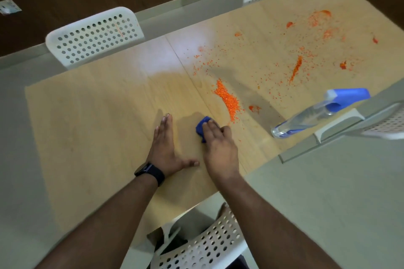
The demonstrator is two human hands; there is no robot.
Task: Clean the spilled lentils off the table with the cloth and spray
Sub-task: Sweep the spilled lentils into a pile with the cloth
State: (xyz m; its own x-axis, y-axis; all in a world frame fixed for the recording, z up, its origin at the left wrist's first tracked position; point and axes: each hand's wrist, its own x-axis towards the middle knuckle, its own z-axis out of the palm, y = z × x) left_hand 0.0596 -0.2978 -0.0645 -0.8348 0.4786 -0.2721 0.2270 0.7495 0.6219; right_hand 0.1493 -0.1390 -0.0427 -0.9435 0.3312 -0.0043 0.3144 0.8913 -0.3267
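Head view: the right hand (218, 144) presses a bunched blue cloth (202, 128) onto the wooden tabletop (98, 105), fingers curled over it, while the left hand (167, 148) lies flat and open just beside it. Orange lentils (227, 98) lie in a heap just beyond the cloth and scatter toward the far right; the spray bottle (317, 113) stands at the right edge. Probably best to sweep with the cloth spread wider, gathering strays into one pile, not flicking them off the edge.

Table (98, 98) surface and contents

Wood-grain top. Orange lentils (228, 99) lie scattered across the right half (densest in one central pile); blue cloth (202, 128) near the front; spray bottle (317, 113) at the right edge.
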